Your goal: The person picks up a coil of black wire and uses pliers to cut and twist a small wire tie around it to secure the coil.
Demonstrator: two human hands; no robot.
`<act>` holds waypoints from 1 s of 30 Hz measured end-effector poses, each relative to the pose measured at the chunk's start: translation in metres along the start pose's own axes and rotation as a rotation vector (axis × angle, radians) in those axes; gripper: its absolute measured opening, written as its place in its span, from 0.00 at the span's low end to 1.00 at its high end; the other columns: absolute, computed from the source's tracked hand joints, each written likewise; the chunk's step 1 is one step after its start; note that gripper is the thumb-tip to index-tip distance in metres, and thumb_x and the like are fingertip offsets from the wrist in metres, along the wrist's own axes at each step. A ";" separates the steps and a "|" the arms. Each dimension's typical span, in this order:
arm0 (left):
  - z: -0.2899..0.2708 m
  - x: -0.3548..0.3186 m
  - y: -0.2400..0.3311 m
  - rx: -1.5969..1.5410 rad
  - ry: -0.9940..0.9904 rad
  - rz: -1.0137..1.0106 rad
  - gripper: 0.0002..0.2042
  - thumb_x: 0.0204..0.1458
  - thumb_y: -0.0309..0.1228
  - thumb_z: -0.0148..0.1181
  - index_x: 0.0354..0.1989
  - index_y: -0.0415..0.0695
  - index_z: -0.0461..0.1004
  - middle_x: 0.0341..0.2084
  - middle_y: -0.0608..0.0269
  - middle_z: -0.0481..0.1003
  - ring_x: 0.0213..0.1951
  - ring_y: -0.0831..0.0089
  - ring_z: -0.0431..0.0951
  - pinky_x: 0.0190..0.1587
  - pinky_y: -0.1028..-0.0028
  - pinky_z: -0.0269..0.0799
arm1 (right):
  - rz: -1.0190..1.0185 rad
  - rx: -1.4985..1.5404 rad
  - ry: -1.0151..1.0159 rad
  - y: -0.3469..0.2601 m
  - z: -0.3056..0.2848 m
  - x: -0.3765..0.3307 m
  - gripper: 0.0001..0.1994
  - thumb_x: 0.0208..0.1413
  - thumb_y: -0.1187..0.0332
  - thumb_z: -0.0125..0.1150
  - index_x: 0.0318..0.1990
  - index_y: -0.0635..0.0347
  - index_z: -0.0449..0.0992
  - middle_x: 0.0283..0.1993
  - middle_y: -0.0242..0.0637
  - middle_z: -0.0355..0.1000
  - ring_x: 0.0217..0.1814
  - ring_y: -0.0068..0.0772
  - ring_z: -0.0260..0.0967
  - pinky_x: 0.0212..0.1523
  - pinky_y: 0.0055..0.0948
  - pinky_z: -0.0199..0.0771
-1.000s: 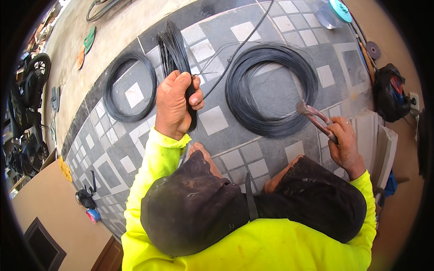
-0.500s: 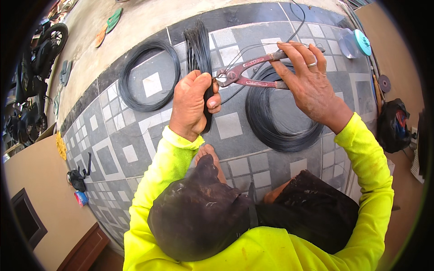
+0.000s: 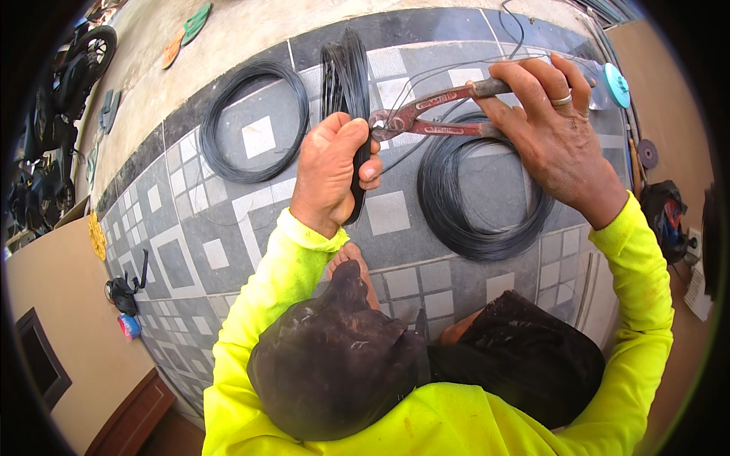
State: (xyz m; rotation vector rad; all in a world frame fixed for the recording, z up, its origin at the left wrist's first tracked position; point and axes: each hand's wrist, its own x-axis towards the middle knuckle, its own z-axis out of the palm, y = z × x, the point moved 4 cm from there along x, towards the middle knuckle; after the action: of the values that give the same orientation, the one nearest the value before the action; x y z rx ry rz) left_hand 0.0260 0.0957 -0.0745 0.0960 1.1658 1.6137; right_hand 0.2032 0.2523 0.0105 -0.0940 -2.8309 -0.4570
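A thick bundle of dark wires [image 3: 351, 80] stands upright in the fist of my left hand [image 3: 327, 171], its loose ends fanning out above the thumb. My right hand [image 3: 559, 125] grips red-handled pincers [image 3: 426, 110] by their two dark-tipped handles, held sideways. Their jaws meet the bundle's right side just by my left thumb and forefinger, where a thin wire is caught; its exact hold is hard to make out. Thin wire strands trail from the jaws along the handles toward my right hand. Beneath the pincers, a large coil of dark wire [image 3: 475, 242] lies on the tiles.
Another wire coil [image 3: 215, 156] lies at left on the patterned tile floor [image 3: 389, 211]. At the far right stands a clear container with a turquoise lid [image 3: 616, 85]. Sandals [image 3: 196, 23] and a motorcycle [image 3: 65, 76] are at the far left. My bare foot [image 3: 357, 270] is below the bundle.
The pincers' handles have come slightly closer together and the jaws have narrowed. Both hands have shifted a little to the right, the right hand more. The bundle stays in my left fist.
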 end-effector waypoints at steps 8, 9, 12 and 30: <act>0.003 -0.002 -0.007 0.016 0.006 0.067 0.08 0.61 0.29 0.55 0.31 0.42 0.66 0.21 0.63 0.70 0.17 0.78 0.69 0.16 0.78 0.61 | -0.016 0.248 -0.225 -0.005 -0.004 -0.006 0.12 0.49 0.79 0.61 0.42 0.55 0.76 0.44 0.41 0.67 0.49 0.40 0.68 0.49 0.36 0.72; 0.003 -0.001 -0.009 0.016 0.004 0.079 0.07 0.61 0.29 0.55 0.31 0.42 0.67 0.21 0.64 0.71 0.17 0.79 0.70 0.16 0.79 0.61 | 0.025 0.330 -0.268 -0.007 -0.002 -0.009 0.13 0.48 0.80 0.60 0.42 0.55 0.76 0.43 0.41 0.67 0.48 0.41 0.68 0.47 0.37 0.72; 0.003 -0.001 -0.013 0.121 0.041 0.132 0.06 0.62 0.31 0.54 0.35 0.42 0.68 0.23 0.64 0.72 0.19 0.78 0.70 0.18 0.79 0.63 | 0.126 0.595 -0.367 -0.013 0.007 -0.019 0.15 0.44 0.82 0.58 0.42 0.59 0.75 0.37 0.43 0.64 0.40 0.46 0.66 0.41 0.42 0.70; -0.009 -0.006 -0.020 0.168 0.163 0.316 0.07 0.62 0.30 0.51 0.40 0.41 0.72 0.29 0.66 0.74 0.24 0.82 0.68 0.23 0.78 0.64 | 0.343 1.097 -0.338 -0.067 0.048 -0.033 0.09 0.45 0.82 0.54 0.36 0.62 0.69 0.31 0.47 0.63 0.33 0.53 0.64 0.33 0.44 0.63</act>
State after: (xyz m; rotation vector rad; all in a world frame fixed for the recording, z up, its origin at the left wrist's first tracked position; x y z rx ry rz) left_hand 0.0373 0.0838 -0.0909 0.2731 1.4686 1.8211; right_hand 0.2155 0.2033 -0.0629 -0.4394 -2.8456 1.2619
